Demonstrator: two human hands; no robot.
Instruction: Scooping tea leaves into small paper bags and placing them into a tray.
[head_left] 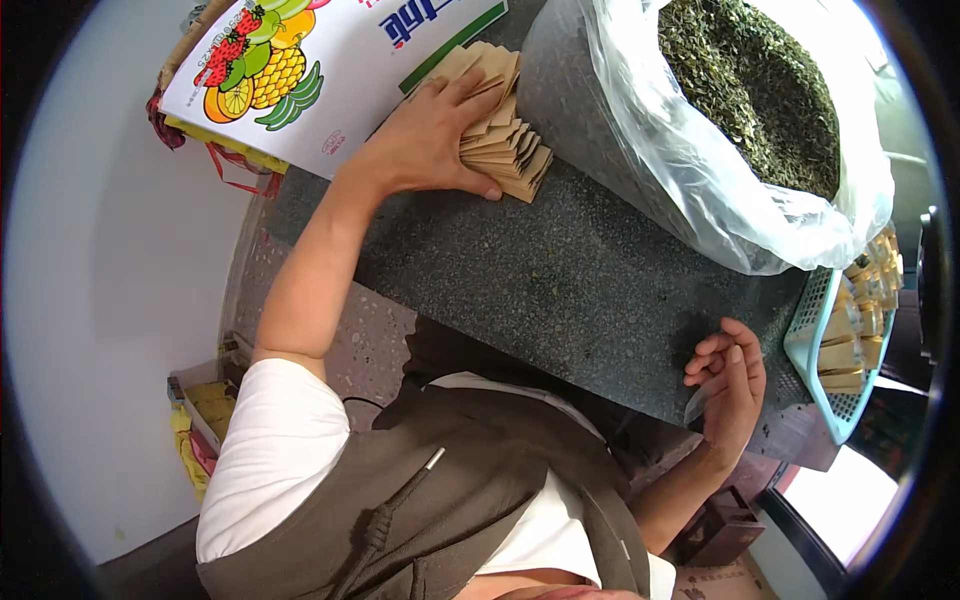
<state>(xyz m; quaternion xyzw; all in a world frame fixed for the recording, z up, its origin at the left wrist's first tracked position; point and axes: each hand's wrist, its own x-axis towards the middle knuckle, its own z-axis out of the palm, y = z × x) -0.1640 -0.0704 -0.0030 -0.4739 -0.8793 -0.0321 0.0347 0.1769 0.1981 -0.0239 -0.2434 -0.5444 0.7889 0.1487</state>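
Observation:
My left hand (425,135) reaches to the far left part of the dark stone counter (560,290). Its fingers are spread over the left side of a fanned pile of small brown paper bags (515,160), with the thumb along the near edge. Over the counter's near right edge, my right hand (735,390) has its fingers curled inward. A small translucent piece shows below the fingers; what it is cannot be made out. Right of the pile stands a large clear plastic bag (640,140), its mouth folded open, full of dried dark green leaves (750,100).
A white carton (345,75) printed with fruit lies at the far left, against the paper bags. At the right edge, a light blue plastic basket (812,335) holds several filled small packets (845,345). A box with yellow contents (210,405) stands low at left.

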